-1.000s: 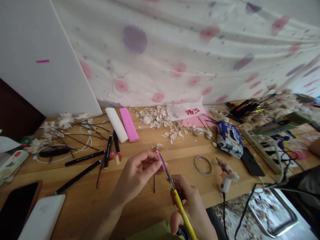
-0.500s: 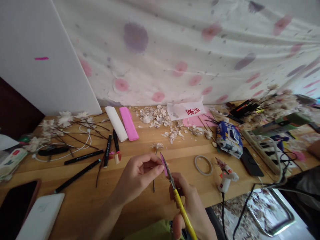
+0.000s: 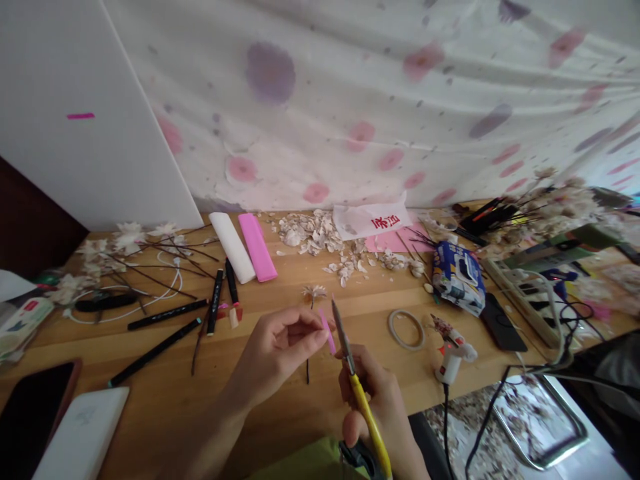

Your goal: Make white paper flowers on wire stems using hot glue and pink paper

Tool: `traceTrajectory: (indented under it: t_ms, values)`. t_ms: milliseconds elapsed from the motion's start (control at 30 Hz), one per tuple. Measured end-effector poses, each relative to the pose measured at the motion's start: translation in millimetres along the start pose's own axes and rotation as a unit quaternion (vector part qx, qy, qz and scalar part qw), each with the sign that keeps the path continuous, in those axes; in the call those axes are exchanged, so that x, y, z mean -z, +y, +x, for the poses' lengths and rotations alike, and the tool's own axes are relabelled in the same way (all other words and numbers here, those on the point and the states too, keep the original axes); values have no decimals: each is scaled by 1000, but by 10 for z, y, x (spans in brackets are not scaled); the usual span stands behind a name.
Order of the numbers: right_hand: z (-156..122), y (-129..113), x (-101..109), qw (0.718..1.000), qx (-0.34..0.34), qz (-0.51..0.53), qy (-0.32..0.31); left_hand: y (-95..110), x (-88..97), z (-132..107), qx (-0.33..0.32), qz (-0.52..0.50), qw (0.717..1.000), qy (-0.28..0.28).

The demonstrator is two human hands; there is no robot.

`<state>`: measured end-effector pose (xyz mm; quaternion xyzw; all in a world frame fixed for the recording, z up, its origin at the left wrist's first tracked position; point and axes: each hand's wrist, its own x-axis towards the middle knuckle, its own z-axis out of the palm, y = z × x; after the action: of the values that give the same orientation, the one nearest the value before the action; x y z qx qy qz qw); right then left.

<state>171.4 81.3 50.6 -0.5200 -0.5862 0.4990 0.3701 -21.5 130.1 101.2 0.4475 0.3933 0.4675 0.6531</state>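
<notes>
Between the thumb and fingertips of my left hand point(image 3: 287, 350) is a narrow strip of pink paper point(image 3: 327, 331). My right hand point(image 3: 377, 400) grips a pair of scissors point(image 3: 363, 407) with yellow handles, its blades pointing up and away. The blades lie just right of the strip, apart from it. Behind the left fingers a dried-looking flower point(image 3: 314, 292) on a thin dark stem lies on the wooden table point(image 3: 280, 413). The left hand partly hides the stem.
White and pink paper rolls point(image 3: 257, 247) lie behind, beside a heap of pale petals point(image 3: 313, 233). Black markers point(image 3: 167, 313) and stemmed flowers are at left. A tape ring point(image 3: 406, 330), a glue gun point(image 3: 453, 353) with its cord, and a wipes pack point(image 3: 459, 277) stand at right.
The scissors have shifted slightly right, away from the pink strip, which now looks narrower. My left hand stays almost in place.
</notes>
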Motion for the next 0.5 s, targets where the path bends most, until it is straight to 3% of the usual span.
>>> traceTrajectory:
  t_ms: [200,300,500]
  values:
    - [6,-39,-106,977,21,191,87,-14,-44,-32,32,21,999,29]
    - [53,-146,-168,968,50,218,110,-19,-77,-38,28,35,999,-11]
    - [107,-285,-253,963,4,230,141,-90,-104,-59,11,47,998,-44]
